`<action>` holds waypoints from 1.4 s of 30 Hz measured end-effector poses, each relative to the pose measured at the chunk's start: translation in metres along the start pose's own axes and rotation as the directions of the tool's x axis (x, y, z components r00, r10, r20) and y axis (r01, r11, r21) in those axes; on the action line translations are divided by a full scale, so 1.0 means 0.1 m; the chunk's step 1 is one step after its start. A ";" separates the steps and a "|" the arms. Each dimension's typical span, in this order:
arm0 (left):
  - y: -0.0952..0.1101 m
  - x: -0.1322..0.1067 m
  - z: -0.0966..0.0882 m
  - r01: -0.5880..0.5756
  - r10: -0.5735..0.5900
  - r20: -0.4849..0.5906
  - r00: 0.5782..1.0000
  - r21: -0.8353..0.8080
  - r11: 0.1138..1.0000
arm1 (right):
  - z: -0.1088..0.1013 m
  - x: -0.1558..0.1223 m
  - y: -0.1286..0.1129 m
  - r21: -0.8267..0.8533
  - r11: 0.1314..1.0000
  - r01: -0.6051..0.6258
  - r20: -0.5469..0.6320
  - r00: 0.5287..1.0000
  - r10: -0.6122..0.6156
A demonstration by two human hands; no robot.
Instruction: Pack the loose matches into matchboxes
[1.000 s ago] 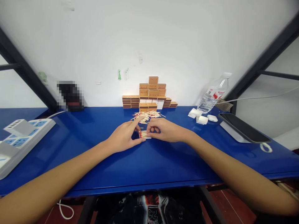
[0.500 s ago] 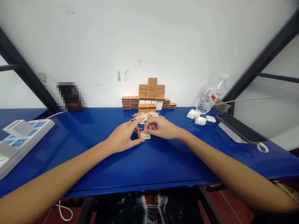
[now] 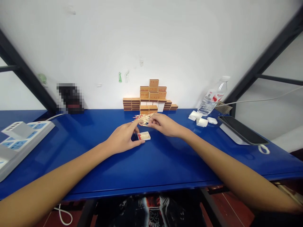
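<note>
A small white matchbox tray [image 3: 147, 137] lies on the blue table, with red-tipped matches in it. My left hand [image 3: 123, 137] holds the tray at its left end, the thumb along the near edge and the index finger stretched out toward the loose matches. Beyond the tray is a heap of loose matches [image 3: 144, 118]. At the heap's right side my right hand [image 3: 163, 124] has its fingers curled and pinched together, touching the matches. What is between its fingertips is hidden.
Stacked matchboxes [image 3: 153, 95] stand against the wall behind the heap. To the right are a water bottle [image 3: 210, 100], white pieces [image 3: 201, 122], a white earbud case [image 3: 212, 120] and a phone [image 3: 242, 130] on a stand. A power strip [image 3: 33, 135] lies at left.
My right hand has moved up from the tray to the match heap, uncovering the tray's right end. My left hand stays at the tray.
</note>
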State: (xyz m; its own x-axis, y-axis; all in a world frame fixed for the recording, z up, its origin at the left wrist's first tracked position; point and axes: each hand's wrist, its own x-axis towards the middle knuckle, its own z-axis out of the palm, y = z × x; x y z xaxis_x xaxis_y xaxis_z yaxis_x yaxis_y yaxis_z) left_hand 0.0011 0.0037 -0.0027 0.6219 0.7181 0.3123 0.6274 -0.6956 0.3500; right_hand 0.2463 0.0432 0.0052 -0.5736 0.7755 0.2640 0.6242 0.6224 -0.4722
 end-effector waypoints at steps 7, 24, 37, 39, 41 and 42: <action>-0.02 0.00 0.03 -0.005 0.005 -0.019 1.000 -0.002 1.000 | 0.01 -0.09 -0.13 0.104 0.993 0.051 0.157 0.985 -0.067; -0.01 -0.01 0.04 -0.062 0.062 -0.015 0.998 0.028 0.998 | 0.17 0.10 0.19 -0.170 0.985 0.001 0.005 1.000 0.000; -0.02 0.00 0.04 -0.034 0.034 -0.016 0.999 0.006 0.999 | 0.04 -0.14 -0.16 -0.096 0.993 0.073 0.136 0.989 -0.059; -0.03 -0.01 0.04 -0.038 0.038 -0.015 0.999 0.008 0.999 | 0.06 -0.13 -0.16 -0.124 0.990 0.070 0.133 0.990 -0.053; -0.03 -0.01 0.04 -0.041 0.041 -0.014 0.999 0.013 0.999 | 0.06 -0.13 -0.16 -0.138 0.988 0.069 0.127 0.991 -0.052; -0.03 -0.01 0.04 -0.041 0.041 -0.013 0.999 0.015 0.999 | 0.06 -0.13 -0.16 -0.142 0.987 0.074 0.123 0.991 -0.057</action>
State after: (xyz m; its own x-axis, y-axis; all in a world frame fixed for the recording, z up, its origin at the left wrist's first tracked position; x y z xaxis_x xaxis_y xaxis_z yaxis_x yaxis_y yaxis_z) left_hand 0.0011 0.0052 -0.0077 0.6410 0.6891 0.3381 0.6085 -0.7247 0.3235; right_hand 0.2401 0.0226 0.0043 -0.6690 0.7198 0.1852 0.6489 0.6872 -0.3266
